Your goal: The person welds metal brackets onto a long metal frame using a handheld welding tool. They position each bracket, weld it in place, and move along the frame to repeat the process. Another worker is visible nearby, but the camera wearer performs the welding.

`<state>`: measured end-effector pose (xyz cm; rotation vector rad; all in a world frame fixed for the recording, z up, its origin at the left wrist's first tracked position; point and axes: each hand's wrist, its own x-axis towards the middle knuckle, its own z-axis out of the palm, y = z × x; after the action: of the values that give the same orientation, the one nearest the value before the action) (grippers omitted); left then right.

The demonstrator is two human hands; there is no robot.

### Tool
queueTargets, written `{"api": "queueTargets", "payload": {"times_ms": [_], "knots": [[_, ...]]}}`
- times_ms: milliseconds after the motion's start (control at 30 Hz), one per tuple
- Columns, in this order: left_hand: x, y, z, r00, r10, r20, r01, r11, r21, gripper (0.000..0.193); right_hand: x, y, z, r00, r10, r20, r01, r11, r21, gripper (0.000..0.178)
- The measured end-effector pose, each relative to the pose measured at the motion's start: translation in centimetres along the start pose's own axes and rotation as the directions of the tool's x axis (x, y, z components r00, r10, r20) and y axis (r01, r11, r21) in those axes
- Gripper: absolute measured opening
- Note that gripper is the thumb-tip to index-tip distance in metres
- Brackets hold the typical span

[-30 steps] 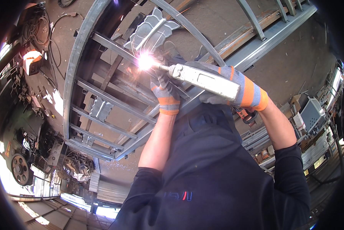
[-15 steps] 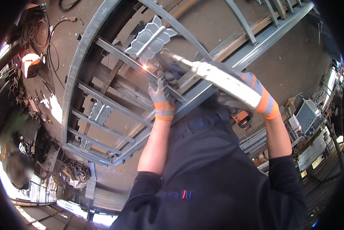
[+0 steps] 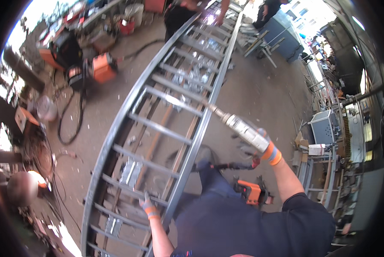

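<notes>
My right hand (image 3: 269, 150), in a grey and orange glove, is closed round the silver body of a welding torch (image 3: 243, 129). Its thin nozzle points up and left, over the near rail of a long curved metal frame (image 3: 199, 141). Down at the lower end of that frame is my left hand (image 3: 149, 207), gloved alike. Its fingers are apart, against or just beside a crossbar (image 3: 134, 189); contact is hard to make out. A leaf-shaped metal ornament (image 3: 131, 171) sits between two crossbars above this hand, and a smaller ornament (image 3: 113, 225) lies lower down.
Beyond the frame's far end, a person (image 3: 179, 21) bends near a bright glare, and another person (image 3: 266, 12) stands farther right. Orange and black machines (image 3: 104, 67) with cables stand at left. An orange device (image 3: 249, 192) is beside my legs. A grey crate (image 3: 323, 127) stands at right.
My view has swung up along the frame. The torch tip has left the large ornament, and the spark there is gone. My right hand has moved away; my left stays low by the crossbars.
</notes>
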<state>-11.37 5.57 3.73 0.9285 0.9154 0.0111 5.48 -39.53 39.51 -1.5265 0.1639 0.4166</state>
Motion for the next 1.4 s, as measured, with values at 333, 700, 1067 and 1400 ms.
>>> {"api": "queueTargets", "payload": {"times_ms": [333, 700, 1067, 1400], "knots": [[0.5, 1.1, 2.6, 0.871, 0.343, -0.351, 0.029, 0.678, 0.735, 0.056, 1.3, 4.3, -16.4, 0.887, -0.459, 0.049, 0.449, 0.836, -0.315, 0.078], [1.6, 0.4, 25.8, 0.895, 0.376, -0.242, -0.26, 0.878, 0.403, 0.058, 2.7, 9.2, -26.1, 0.845, -0.499, 0.193, 0.535, 0.795, -0.286, 0.044], [10.5, 7.0, 41.7, 0.975, 0.03, 0.218, -0.045, 0.997, 0.064, 0.078, 2.3, 9.8, -20.2, 0.879, -0.457, 0.133, 0.467, 0.771, -0.434, 0.037], [17.7, 9.8, 43.2, 0.914, -0.078, 0.398, 0.194, 0.946, -0.258, 0.076, 1.8, 5.7, -13.9, 0.958, -0.248, 0.146, 0.287, 0.836, -0.468, 0.051]]}}
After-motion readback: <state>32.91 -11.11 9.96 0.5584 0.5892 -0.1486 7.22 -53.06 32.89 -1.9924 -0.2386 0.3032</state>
